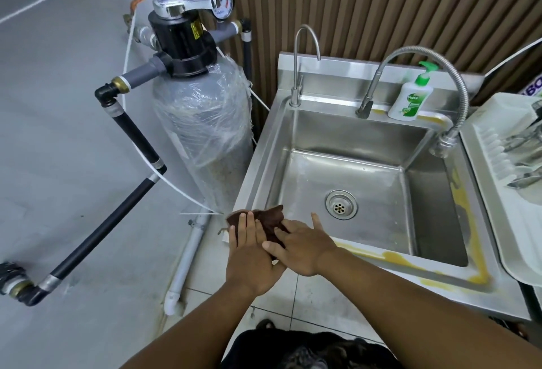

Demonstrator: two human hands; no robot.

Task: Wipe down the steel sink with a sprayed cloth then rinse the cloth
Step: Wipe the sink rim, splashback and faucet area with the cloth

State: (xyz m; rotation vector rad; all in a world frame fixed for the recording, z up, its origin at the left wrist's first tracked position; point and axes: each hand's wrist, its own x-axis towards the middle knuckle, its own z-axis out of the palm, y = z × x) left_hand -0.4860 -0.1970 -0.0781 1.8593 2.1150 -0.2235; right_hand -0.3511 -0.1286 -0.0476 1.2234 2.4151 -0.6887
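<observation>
Brown cloth (265,218), one, between straight, released fingers (249,229) of left hand (251,260) and right hand (305,250); one steel sink (366,189), two taps (296,75) (365,108).

Both bare forearms converge ahead, the left hand (251,254) flat with straight fingers, the right hand (305,248) laid partly across it, fingers spread, a brown cloth (265,217) pressed between them.

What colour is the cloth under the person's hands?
Dark brown. The cloth shows clearly in the head view, at the sink's front left corner.
</observation>
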